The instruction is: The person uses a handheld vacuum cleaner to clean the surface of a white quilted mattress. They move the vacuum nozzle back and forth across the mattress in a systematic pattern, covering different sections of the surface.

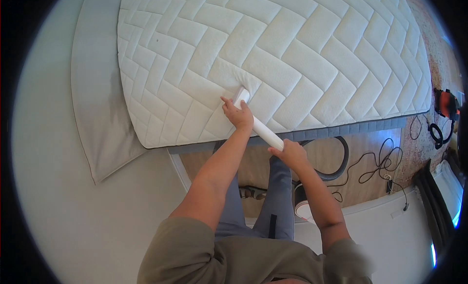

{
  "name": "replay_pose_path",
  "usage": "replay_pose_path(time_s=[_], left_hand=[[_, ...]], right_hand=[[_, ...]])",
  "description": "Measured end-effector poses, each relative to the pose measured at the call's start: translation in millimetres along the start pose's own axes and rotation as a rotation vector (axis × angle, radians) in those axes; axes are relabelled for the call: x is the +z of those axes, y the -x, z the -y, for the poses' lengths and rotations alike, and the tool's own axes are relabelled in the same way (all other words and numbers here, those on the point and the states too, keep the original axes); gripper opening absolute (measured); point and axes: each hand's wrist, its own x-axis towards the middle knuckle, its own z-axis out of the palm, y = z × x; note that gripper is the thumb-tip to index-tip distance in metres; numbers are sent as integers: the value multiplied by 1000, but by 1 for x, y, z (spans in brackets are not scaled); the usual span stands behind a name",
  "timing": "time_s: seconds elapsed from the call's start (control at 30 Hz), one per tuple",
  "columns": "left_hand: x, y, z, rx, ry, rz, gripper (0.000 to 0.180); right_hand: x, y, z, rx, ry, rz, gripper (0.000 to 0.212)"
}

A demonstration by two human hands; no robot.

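A long white vacuum wand [267,132] slants across the near edge of a white quilted mattress [287,54]. Its far end presses into the top, where the cover puckers around it. My left hand [239,116] holds the wand close to that end, with the thumb along it and one finger reaching past its side. Lower down and to the right, my right hand [293,153] is wrapped round the near end. A dark ribbed hose [345,157] curves over the floor beside my right hand; where it joins the wand is hidden.
Left of the mattress stands a grey padded headboard [97,89] against a pale wall. A black cable [373,157] lies in loops on the wooden floor [360,186]. At the far right is a red and black machine [446,104], near a dark curtain [434,206].
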Motion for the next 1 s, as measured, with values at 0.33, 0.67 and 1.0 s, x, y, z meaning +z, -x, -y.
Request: replay_pose_path(time_s=[0.33,0.67,1.0], left_hand=[[15,70,-9,-49,-29,28,87],[31,140,-17,-52,8,93,88],[32,200,-14,-155,140,233,86]], right_hand=[[-8,37,-51,74,21,56,68],[-18,81,-94,168,17,73,65],[-31,134,-103,214,203,20,62]])
